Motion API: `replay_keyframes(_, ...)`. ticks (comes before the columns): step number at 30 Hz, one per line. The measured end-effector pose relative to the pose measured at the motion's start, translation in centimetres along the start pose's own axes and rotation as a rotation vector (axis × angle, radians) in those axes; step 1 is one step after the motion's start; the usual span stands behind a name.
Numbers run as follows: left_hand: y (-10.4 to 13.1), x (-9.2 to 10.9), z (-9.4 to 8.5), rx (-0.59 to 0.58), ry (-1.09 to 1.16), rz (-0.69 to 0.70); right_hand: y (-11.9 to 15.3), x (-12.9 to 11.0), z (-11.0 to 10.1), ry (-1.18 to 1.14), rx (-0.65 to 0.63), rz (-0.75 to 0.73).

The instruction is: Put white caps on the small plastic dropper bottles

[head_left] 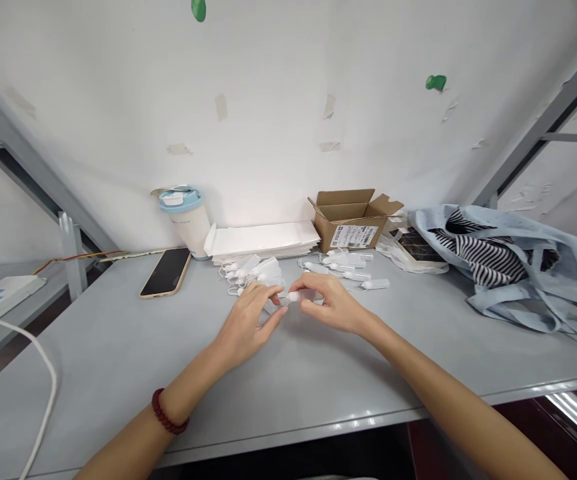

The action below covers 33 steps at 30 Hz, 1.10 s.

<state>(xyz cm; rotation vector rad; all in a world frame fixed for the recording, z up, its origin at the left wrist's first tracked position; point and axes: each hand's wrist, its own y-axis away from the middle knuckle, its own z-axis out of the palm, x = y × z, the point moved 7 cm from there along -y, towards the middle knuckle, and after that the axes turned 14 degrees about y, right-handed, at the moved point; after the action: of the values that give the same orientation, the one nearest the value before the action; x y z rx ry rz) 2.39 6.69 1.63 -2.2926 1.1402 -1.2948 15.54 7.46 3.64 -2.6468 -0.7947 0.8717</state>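
Note:
Above the grey table, my right hand pinches a small clear bottle with a white cap, its cap pointing left. My left hand is just left of the cap, thumb and index finger curved toward it with a small gap between them; a thin loop seems to lie at their tips. Behind my left hand is a pile of similar white-capped bottles with loops. More such bottles lie behind and right of my right hand, in front of the cardboard box.
An open cardboard box, a stack of white sheets or envelopes and a blue-lidded cup stand by the wall. A phone lies left, a power strip farther left. At right are a dark packet and a blue cloth bag.

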Motion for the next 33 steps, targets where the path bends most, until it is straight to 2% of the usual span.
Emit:
replay_keyframes(8, -0.1, 0.1, -0.4, 0.032, 0.034, -0.030, 0.2, -0.3, 0.6, 0.047, 0.016, -0.071)
replay_keyframes(12, 0.1, -0.4, -0.3, 0.038, 0.084, -0.097, 0.4, -0.6, 1.1, 0.054, -0.001, -0.081)
replay_keyframes(28, 0.6, -2.0, 0.6, -0.051, 0.196, -0.300, 0.7, -0.9, 2.3, 0.114, -0.056, -0.149)
replay_keyframes(33, 0.3, -2.2, 0.5, -0.051, 0.274, -0.362, 0.6, -0.9, 1.8, 0.118, -0.035, -0.157)
